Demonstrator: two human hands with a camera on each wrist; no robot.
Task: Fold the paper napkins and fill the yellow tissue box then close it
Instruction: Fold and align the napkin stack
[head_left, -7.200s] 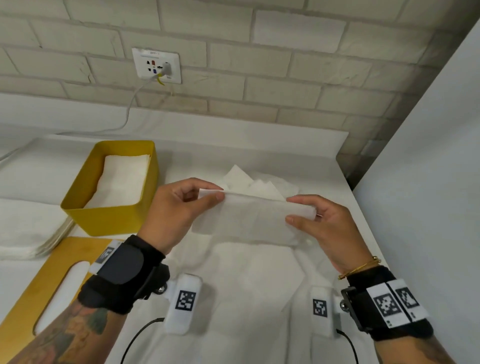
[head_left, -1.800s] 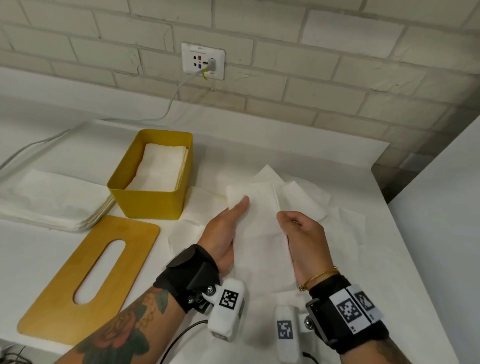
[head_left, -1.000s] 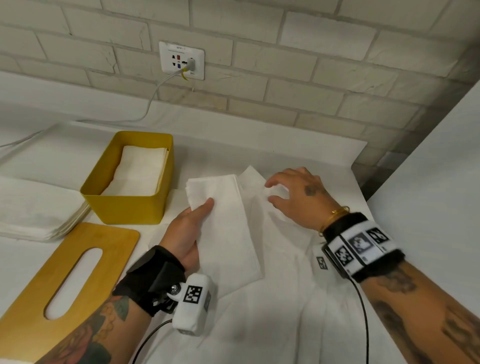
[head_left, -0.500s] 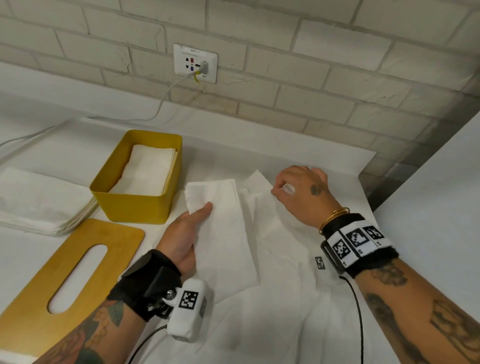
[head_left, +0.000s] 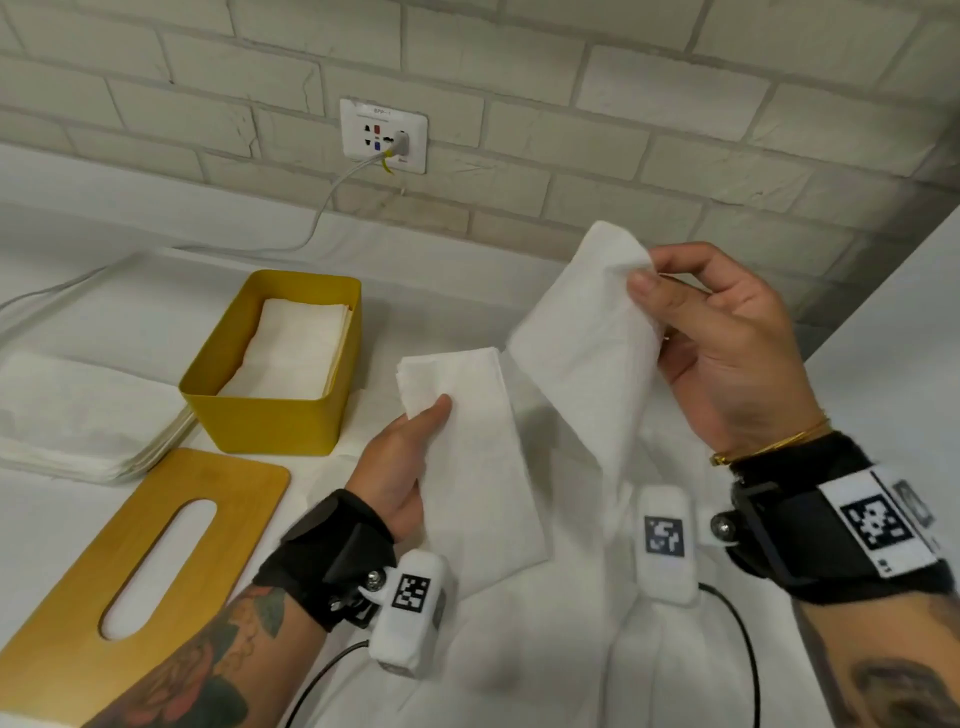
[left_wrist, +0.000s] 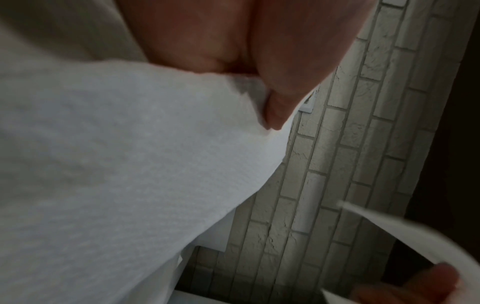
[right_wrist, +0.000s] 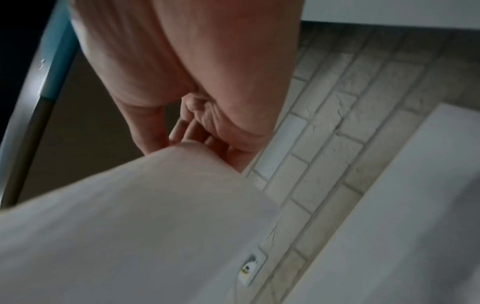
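The yellow tissue box (head_left: 270, 421) stands open at centre left with a stack of folded white napkins (head_left: 296, 353) inside. Its wooden lid (head_left: 104, 582) with a long slot lies flat in front of it. My left hand (head_left: 405, 462) holds a folded napkin (head_left: 478, 457) just above the table, thumb on top near the far end (left_wrist: 278, 111). My right hand (head_left: 727, 353) is raised and pinches a corner of another white napkin (head_left: 587, 353), which hangs down from thumb and fingers (right_wrist: 189, 139).
A pile of unfolded napkins (head_left: 67, 415) lies left of the box. More loose napkins (head_left: 519, 649) cover the table under my hands. A brick wall with a socket (head_left: 383, 136) and cable runs behind. A white panel (head_left: 883, 338) borders the right side.
My right hand has picked a loose napkin off the table and lifted it, turning palm toward me. The left hand still holds the folded napkin in about the same place.
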